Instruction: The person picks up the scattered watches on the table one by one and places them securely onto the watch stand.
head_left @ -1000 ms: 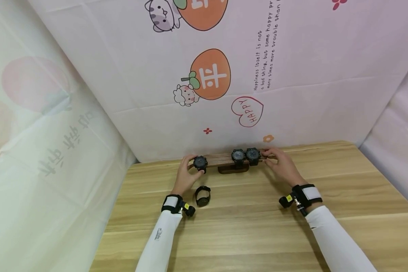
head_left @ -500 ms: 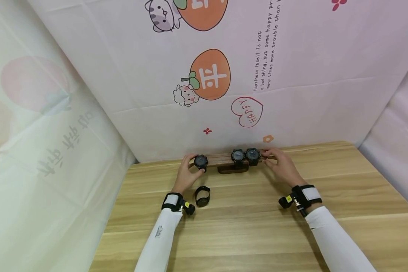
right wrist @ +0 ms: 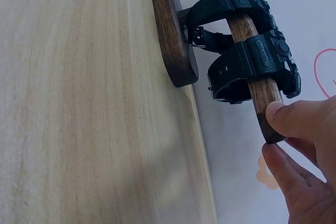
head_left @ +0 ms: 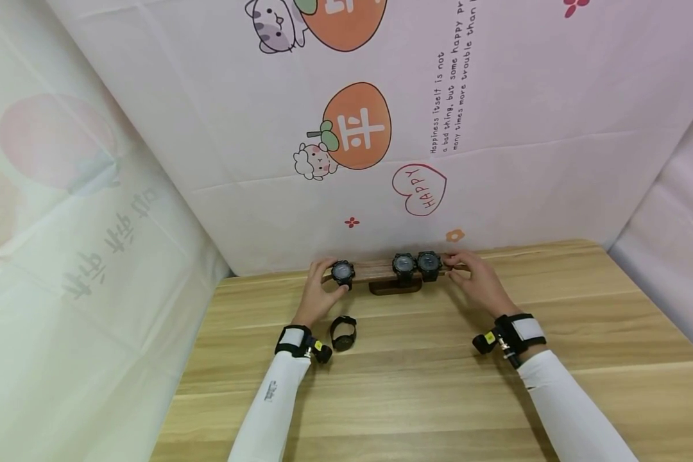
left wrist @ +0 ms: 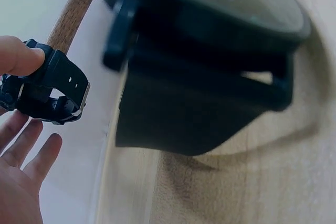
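The person is standing at the wooden table (head_left: 439,385), both hands up at the twelve o'clock edge where a wooden watch stand (head_left: 381,272) sits against the printed backdrop (head_left: 496,128). The left hand (head_left: 317,295) is pinching a black watch (head_left: 342,273) that is looped over the bar's nine o'clock end, a fingertip (left wrist: 18,59) pressing on its strap. The right hand (head_left: 478,279) is gripping the bar's three o'clock end between thumb (right wrist: 294,116) and fingers, steadying it. The bar's long axis is running nine to three, so that watch has only one way to slide: toward three, where two more watches (head_left: 417,265) are already hanging side by side near the stand's base (right wrist: 170,35). A fourth watch (head_left: 344,333) is lying loose on the table at six o'clock from the left hand, just beside that wrist.
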The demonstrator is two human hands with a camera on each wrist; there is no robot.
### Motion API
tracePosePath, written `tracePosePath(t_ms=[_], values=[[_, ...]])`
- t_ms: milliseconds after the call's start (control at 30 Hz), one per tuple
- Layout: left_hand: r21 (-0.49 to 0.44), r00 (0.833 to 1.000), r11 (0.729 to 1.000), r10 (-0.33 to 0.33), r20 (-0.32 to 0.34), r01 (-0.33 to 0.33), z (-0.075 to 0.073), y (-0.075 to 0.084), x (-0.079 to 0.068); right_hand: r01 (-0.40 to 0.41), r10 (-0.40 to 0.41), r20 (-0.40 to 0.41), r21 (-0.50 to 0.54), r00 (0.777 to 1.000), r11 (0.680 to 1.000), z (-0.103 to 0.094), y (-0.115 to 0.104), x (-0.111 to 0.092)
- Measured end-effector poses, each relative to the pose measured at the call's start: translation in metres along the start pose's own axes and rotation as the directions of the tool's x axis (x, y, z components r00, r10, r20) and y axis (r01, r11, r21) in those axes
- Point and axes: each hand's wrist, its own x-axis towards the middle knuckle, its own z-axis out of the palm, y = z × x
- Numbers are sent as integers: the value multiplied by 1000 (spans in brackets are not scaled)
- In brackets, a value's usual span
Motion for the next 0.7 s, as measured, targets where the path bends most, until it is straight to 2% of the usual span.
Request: tracePosePath(t_ms=[300, 467, 700], values=[[59, 999, 998, 25, 38, -27, 3, 5, 3, -10, 10, -8, -9, 1000, 1000, 2, 3, 0], [60, 998, 997, 38, 47, -40, 7, 7, 4, -14, 14, -7, -9, 1000, 1000, 2, 2, -1], [94, 997, 995, 13, 70, -20, 10, 8, 7, -8, 8, 5, -14, 1000, 1000, 2, 2, 0]])
